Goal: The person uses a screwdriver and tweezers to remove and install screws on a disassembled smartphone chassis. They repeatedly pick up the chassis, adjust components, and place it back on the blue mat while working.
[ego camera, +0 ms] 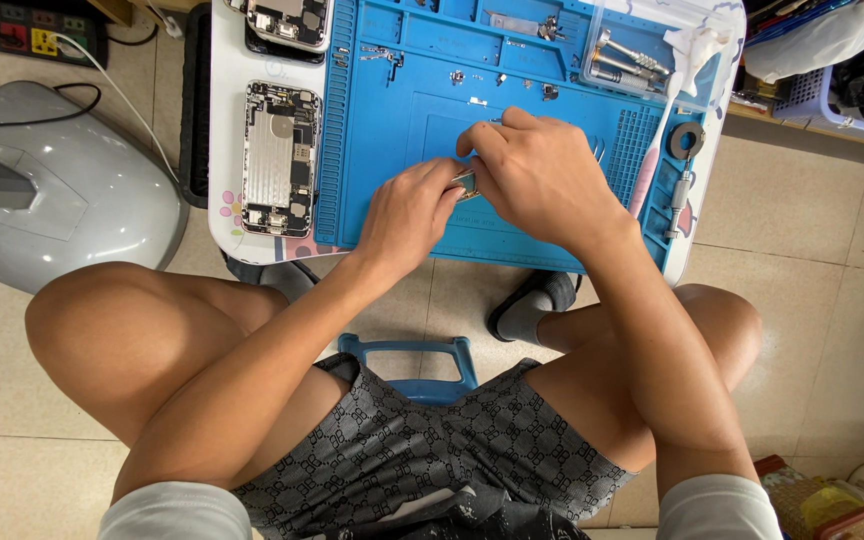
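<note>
Small metal phone part (465,183): light, fragile; your left hand (407,212) and right hand (537,175) pinch its edges, grip narrow

Bare forearms run out of short light-grey sleeves (717,505). Dark grey shorts (422,450) carry a repeating pale monogram pattern — knees bare. One foot wears a grey sock (524,318) in a black slipper (552,290).

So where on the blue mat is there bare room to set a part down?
Bare mat lies between the opened phone and the left hand, and along the front edge under both hands. The back compartments, with screws, and the right side, around the clear tray, are crowded.
</note>
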